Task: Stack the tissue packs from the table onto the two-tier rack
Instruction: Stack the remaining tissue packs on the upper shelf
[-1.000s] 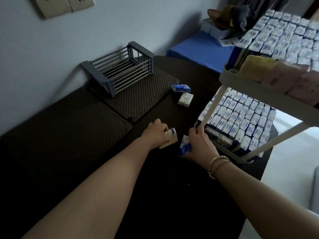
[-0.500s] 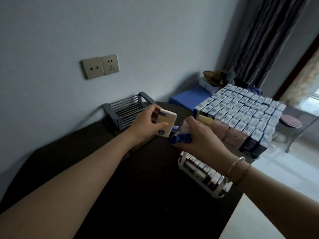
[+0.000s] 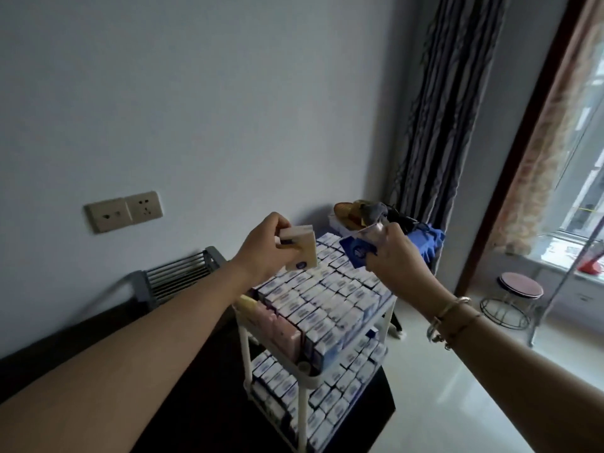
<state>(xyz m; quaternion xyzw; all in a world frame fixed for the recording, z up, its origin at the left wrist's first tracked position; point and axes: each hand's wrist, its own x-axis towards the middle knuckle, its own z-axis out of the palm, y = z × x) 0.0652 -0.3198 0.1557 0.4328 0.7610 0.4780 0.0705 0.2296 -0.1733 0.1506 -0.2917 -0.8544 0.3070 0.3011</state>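
My left hand (image 3: 261, 253) grips a cream tissue pack (image 3: 302, 248) in the air above the rack's top tier. My right hand (image 3: 395, 256) pinches a blue and white tissue pack (image 3: 358, 250), also above the top tier, a little right of the other. The white two-tier rack (image 3: 304, 379) stands on the dark table (image 3: 209, 403). Both tiers are packed with several rows of upright blue and white packs (image 3: 327, 302); a few pink and yellow packs (image 3: 277, 325) sit at the near left end of the top tier.
A grey wire dish rack (image 3: 176, 282) sits on the table by the wall. Wall sockets (image 3: 124, 210) are above it. Behind the rack are a blue-covered surface (image 3: 428, 240) with a basket (image 3: 346, 214), a striped curtain, and a round stool (image 3: 519, 289) on the floor by the window.
Both hands have risen from the table with their tissue packs to above the rack's top tier. The head view has tilted upward.
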